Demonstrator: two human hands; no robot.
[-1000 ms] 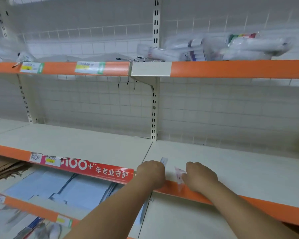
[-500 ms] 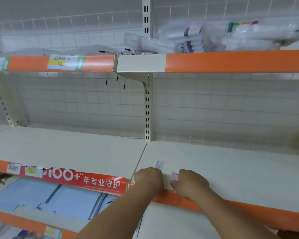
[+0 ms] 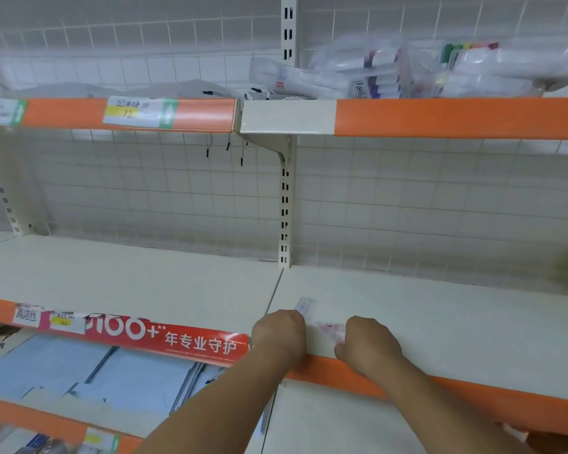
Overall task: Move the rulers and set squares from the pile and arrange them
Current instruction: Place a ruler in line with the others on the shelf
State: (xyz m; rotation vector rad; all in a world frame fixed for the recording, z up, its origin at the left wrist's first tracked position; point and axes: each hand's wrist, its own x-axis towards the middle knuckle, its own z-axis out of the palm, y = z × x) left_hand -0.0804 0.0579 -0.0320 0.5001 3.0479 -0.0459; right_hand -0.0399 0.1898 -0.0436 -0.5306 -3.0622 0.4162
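On the white middle shelf (image 3: 440,322), near its orange front edge, my left hand (image 3: 279,335) grips a clear ruler (image 3: 305,304) whose tip sticks out past the knuckles. Beside it my right hand (image 3: 369,345) holds a small clear piece with pink print (image 3: 331,329), a ruler or set square, lying flat on the shelf. Most of both pieces is hidden under my fingers. A pile of clear-packed rulers and set squares (image 3: 391,73) lies on the upper shelf at the right, blurred.
A slotted upright post (image 3: 285,204) and a wire grid back divide the shelf bays. The left bay's edge carries a red banner (image 3: 164,339). Blue paper packs (image 3: 89,371) lie on the lower shelf at left. Price tags (image 3: 138,112) sit on the upper orange strip.
My hands have drawn closer together. The pink-printed piece, which hung over the shelf edge, now lies on the shelf surface. The view has shifted a little to the right.
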